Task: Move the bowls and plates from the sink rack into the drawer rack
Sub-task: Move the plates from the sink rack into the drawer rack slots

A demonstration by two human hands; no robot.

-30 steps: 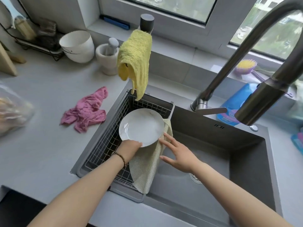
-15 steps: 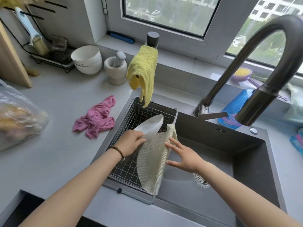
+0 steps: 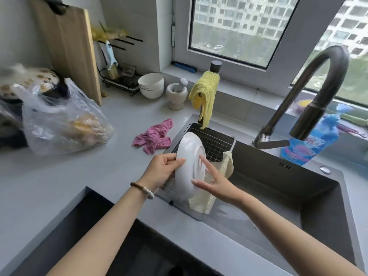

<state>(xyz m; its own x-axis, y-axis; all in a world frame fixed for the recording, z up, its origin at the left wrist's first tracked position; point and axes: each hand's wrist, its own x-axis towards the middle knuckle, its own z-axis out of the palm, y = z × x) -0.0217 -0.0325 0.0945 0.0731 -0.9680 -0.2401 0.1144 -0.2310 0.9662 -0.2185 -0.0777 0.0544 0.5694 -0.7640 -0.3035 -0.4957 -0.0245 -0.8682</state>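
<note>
Plate (image 3: 189, 162) is tilted on edge just above sink rack (image 3: 215, 144), L hand (image 3: 161, 172) gripping its rim w/ curled fingers, R hand (image 3: 217, 186) fingers spread, tips touching it: lift-out step, next carry it to drawer rack.

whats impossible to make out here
Head view:
- Wire sink rack floor: partly hidden by the round white plate, left hand, right hand and beige mesh cloth; more dishes cannot be ruled out.
- Dark drawer opening: cut off by the bottom edge, too dark to show a rack.
- Clear plastic bag: contents blurred.
- Blue plastic bottle: label too small, partly behind the dark metal faucet.
</note>
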